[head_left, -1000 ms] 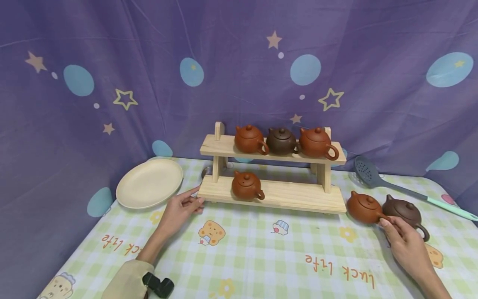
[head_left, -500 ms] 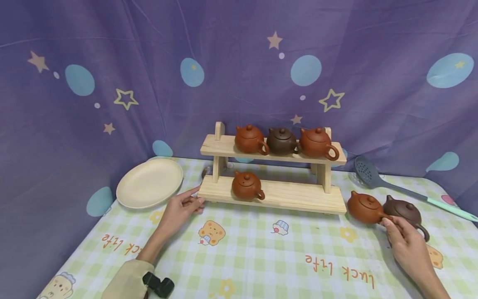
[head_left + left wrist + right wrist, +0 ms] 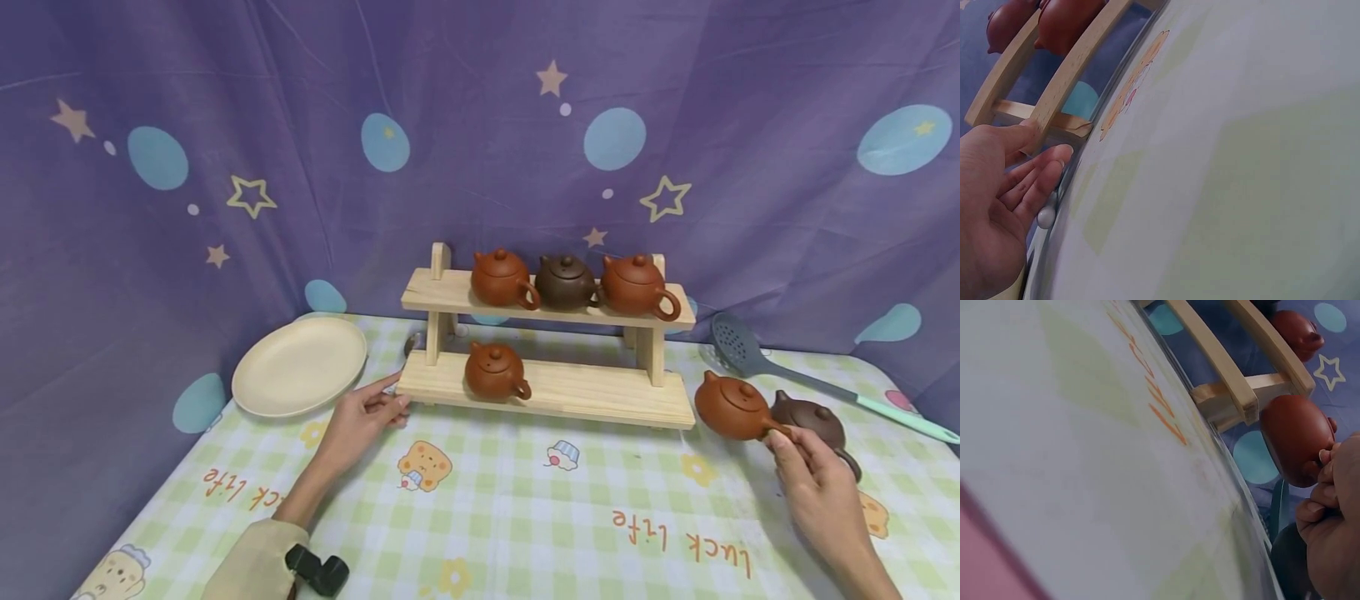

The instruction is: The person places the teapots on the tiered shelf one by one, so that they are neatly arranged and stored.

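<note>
My right hand (image 3: 822,492) pinches the handle of a reddish-brown teapot (image 3: 731,407), which hangs tilted just off the right end of a two-tier wooden shelf (image 3: 600,390). In the right wrist view this teapot (image 3: 1295,437) shows its rounded underside, lifted clear of the cloth. Behind that hand, a dark brown teapot (image 3: 808,419) sits partly covered on the table. At the shelf's lower left end, my left hand (image 3: 362,427) holds the board, thumb (image 3: 1020,135) against its edge and fingers under it. One reddish-brown teapot (image 3: 493,372) stands on the lower tier, left of its middle.
On the upper tier are a reddish-brown teapot (image 3: 500,280), a dark brown one (image 3: 564,284) and another reddish-brown teapot (image 3: 633,287). A cream plate (image 3: 300,367) lies at left. A grey slotted skimmer (image 3: 738,346) with a mint handle lies at right. Purple curtain (image 3: 465,100) hangs behind.
The right hand has raised the reddish-brown teapot slightly off the tablecloth, uncovering a little less of the dark one behind. The left hand stays on the shelf end.
</note>
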